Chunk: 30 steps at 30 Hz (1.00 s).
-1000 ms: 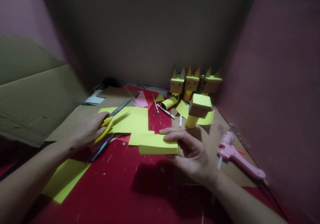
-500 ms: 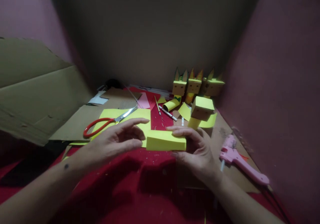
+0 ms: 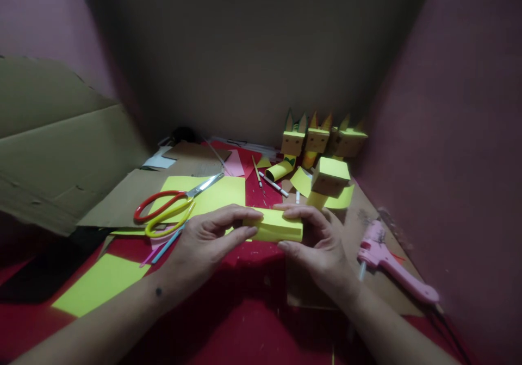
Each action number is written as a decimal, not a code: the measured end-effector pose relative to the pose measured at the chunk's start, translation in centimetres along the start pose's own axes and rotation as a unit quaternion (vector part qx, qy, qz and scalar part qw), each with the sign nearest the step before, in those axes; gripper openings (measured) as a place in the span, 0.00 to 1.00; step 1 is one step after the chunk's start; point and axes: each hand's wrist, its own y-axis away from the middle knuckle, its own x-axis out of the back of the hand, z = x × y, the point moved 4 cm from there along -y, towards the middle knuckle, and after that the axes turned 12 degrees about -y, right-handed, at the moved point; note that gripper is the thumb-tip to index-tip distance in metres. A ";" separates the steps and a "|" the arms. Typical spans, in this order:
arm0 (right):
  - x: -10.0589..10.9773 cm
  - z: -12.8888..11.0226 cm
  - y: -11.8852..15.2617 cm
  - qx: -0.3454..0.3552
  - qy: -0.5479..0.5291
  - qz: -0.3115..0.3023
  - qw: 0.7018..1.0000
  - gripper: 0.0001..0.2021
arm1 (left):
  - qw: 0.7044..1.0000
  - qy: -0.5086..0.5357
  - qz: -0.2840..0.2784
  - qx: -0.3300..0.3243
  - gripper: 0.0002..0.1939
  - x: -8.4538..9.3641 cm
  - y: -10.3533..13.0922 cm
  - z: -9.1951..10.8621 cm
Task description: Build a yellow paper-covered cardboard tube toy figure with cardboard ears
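A folded yellow paper strip (image 3: 277,224) is held level above the red table surface. My left hand (image 3: 222,232) pinches its left end between thumb and fingers. At the right end, my right hand (image 3: 316,232) grips it the same way, thumb below and fingers on top. Scissors (image 3: 179,202) with one red and one yellow handle lie on a yellow sheet (image 3: 222,191), just beyond my left hand. A small cardboard box with a yellow top (image 3: 331,177) stands behind my right hand.
Box-headed figures with pointed ears (image 3: 293,143) line the back right. A pink glue gun (image 3: 391,267) lies on cardboard at the right. Pens (image 3: 274,184) lie in the middle. Large cardboard (image 3: 61,147) leans at the left, above another yellow sheet (image 3: 101,283).
My left hand has moved right and closed on the left end of the yellow strip. The yellow scissor handle and the near-left yellow sheet have come into view from behind my left arm.
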 end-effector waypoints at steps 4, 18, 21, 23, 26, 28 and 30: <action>0.1 0.3 0.0 -0.021 -0.007 -0.002 1.000 0.19 | 0.999 -0.028 0.004 -0.035 0.07 0.0 0.1 -0.3; -0.1 -0.2 -0.1 -0.018 0.047 -0.008 0.999 0.19 | 0.994 -0.046 0.025 -0.100 0.09 0.1 0.3 -0.3; 0.1 0.0 0.0 -0.024 0.047 0.001 0.999 0.18 | 0.996 -0.043 0.038 -0.075 0.10 0.0 0.4 -0.8; 0.0 0.1 0.1 -0.019 0.047 0.001 0.999 0.18 | 0.997 -0.024 0.052 -0.057 0.12 0.0 0.4 -1.0; 0.0 0.1 0.1 -0.005 0.049 -0.003 0.999 0.17 | 0.996 0.008 0.065 -0.052 0.11 -0.1 0.4 -1.0; -0.1 0.1 0.1 0.000 0.046 -0.006 0.999 0.17 | 0.996 0.013 0.071 -0.057 0.09 -0.1 0.5 -0.9; -0.1 0.1 0.1 0.001 0.040 -0.010 0.999 0.17 | 0.995 0.015 0.079 -0.061 0.08 0.0 0.5 -0.8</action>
